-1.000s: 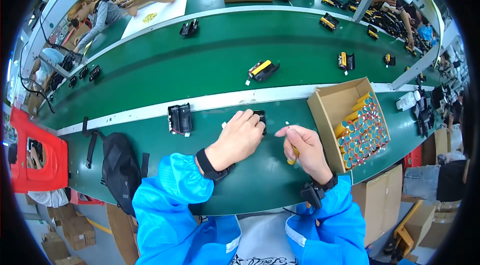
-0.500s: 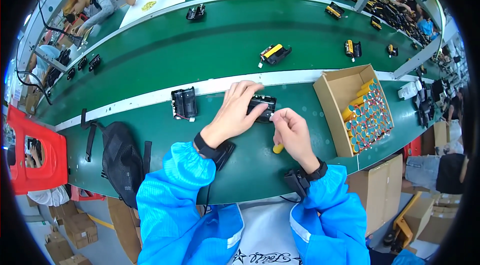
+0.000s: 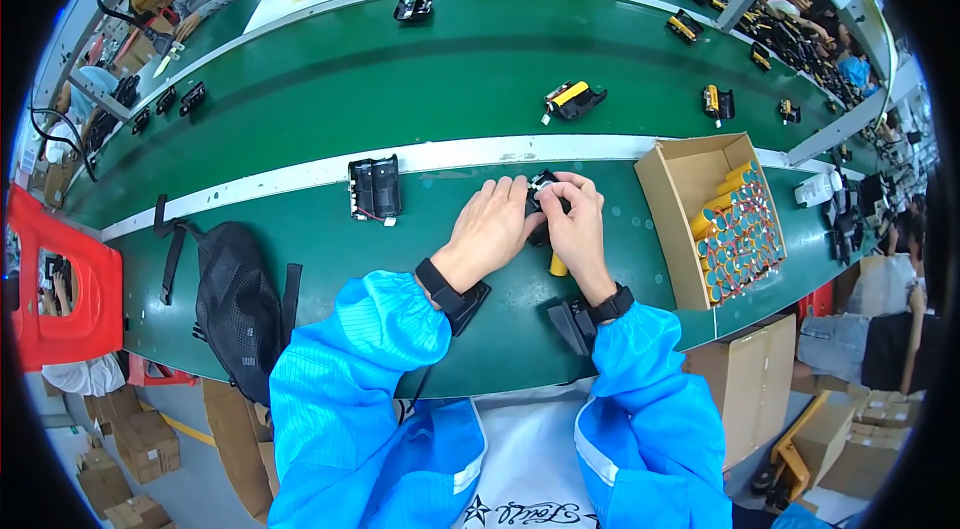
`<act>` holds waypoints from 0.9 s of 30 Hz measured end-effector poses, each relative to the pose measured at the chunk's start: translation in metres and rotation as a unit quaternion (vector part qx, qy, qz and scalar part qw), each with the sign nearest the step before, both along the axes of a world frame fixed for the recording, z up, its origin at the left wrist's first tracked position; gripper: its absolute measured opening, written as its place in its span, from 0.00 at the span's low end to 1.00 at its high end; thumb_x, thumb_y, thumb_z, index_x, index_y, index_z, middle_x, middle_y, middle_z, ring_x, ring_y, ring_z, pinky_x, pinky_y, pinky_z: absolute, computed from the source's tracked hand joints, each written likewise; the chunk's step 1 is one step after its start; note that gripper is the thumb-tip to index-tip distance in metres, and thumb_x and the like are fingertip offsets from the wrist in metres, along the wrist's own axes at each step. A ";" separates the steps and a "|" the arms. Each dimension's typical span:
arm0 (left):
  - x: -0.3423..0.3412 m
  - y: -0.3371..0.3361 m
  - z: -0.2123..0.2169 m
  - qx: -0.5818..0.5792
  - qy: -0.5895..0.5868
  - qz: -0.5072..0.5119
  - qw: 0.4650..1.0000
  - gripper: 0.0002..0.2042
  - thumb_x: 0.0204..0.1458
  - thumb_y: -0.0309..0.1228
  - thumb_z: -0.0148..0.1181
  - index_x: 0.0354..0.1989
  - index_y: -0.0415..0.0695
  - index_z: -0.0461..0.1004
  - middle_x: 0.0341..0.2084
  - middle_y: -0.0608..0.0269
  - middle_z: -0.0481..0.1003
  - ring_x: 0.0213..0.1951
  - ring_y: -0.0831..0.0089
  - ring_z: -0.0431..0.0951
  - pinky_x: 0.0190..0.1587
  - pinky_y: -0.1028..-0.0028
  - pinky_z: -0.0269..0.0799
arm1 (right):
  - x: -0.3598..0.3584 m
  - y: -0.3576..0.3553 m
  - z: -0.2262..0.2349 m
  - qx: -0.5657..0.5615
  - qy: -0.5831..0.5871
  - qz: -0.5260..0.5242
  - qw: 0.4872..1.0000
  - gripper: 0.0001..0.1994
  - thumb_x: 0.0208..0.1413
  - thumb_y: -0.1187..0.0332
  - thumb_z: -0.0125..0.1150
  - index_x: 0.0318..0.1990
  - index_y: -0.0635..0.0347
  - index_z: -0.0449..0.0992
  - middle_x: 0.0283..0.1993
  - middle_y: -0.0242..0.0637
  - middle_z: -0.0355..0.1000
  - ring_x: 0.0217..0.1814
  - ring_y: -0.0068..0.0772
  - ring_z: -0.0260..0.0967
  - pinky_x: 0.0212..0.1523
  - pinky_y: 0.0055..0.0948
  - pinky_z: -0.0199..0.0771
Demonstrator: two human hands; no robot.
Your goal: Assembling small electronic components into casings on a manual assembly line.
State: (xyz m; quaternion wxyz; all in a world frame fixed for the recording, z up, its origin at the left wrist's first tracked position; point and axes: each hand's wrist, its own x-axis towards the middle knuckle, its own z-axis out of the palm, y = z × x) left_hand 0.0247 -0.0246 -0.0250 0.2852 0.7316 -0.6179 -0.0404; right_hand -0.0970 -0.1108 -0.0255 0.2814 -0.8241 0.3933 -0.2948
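Note:
A black plastic battery housing (image 3: 538,205) lies mostly hidden beneath my hands near the middle of the near bench. My left hand (image 3: 488,231) grips its left side, fingers together and thumb against it. My right hand (image 3: 578,229) is closed in a pinch at the housing's far end, by a small white part; what the fingertips hold is too small to make out. A yellow battery cell (image 3: 558,266) shows just below my right hand. To the left, another open black housing (image 3: 375,191) with thin wires and a white plug rests on the bench.
On the right stands a cardboard box (image 3: 662,219) of yellow cells. A black mesh bag (image 3: 240,299) lies left, beside a red stool (image 3: 65,279). Beyond the white rail (image 3: 450,151), several housings, some with cells, sit on the green belt (image 3: 400,79). Other people work at the far side.
My right hand has moved up over the far end of the housing, closer to my left hand. The housing looks turned, and the view has shifted slightly.

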 end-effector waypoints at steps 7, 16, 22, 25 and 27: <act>0.001 -0.001 0.005 0.033 0.018 -0.021 0.999 0.24 0.53 0.33 0.61 0.53 0.28 0.65 0.41 0.45 0.72 0.43 0.51 0.74 0.47 0.60 0.72 | -0.001 -0.007 -0.005 0.072 -0.011 0.019 0.997 0.06 0.57 0.67 0.61 0.35 0.58 0.81 0.56 0.41 0.69 0.59 0.44 0.61 0.60 0.40 0.61; 0.002 0.002 0.004 0.027 0.010 -0.033 0.999 0.22 0.54 0.33 0.60 0.51 0.28 0.65 0.39 0.45 0.73 0.43 0.51 0.74 0.46 0.60 0.72 | 0.007 0.002 -0.001 0.107 -0.041 -0.002 0.993 0.07 0.55 0.67 0.60 0.34 0.60 0.81 0.53 0.46 0.69 0.59 0.50 0.59 0.60 0.45 0.59; 0.002 0.003 0.001 -0.004 -0.017 -0.030 0.999 0.19 0.51 0.33 0.63 0.44 0.31 0.67 0.35 0.49 0.73 0.40 0.55 0.74 0.43 0.62 0.73 | 0.012 -0.006 0.008 0.129 0.035 0.002 0.991 0.05 0.55 0.69 0.62 0.33 0.59 0.81 0.56 0.43 0.68 0.60 0.45 0.60 0.60 0.41 0.61; 0.000 0.001 0.003 -0.008 -0.030 -0.024 0.999 0.18 0.50 0.34 0.64 0.41 0.33 0.68 0.34 0.50 0.72 0.39 0.56 0.74 0.42 0.62 0.73 | 0.017 -0.008 0.015 0.120 0.069 0.002 0.990 0.05 0.53 0.69 0.63 0.32 0.59 0.81 0.55 0.44 0.69 0.58 0.46 0.61 0.60 0.41 0.62; -0.003 0.001 0.002 -0.003 -0.021 -0.013 1.000 0.17 0.50 0.34 0.64 0.40 0.34 0.68 0.33 0.51 0.72 0.38 0.56 0.74 0.41 0.62 0.73 | 0.018 -0.009 0.017 0.099 0.124 -0.007 0.987 0.04 0.51 0.69 0.65 0.31 0.59 0.81 0.53 0.45 0.70 0.56 0.47 0.63 0.59 0.43 0.63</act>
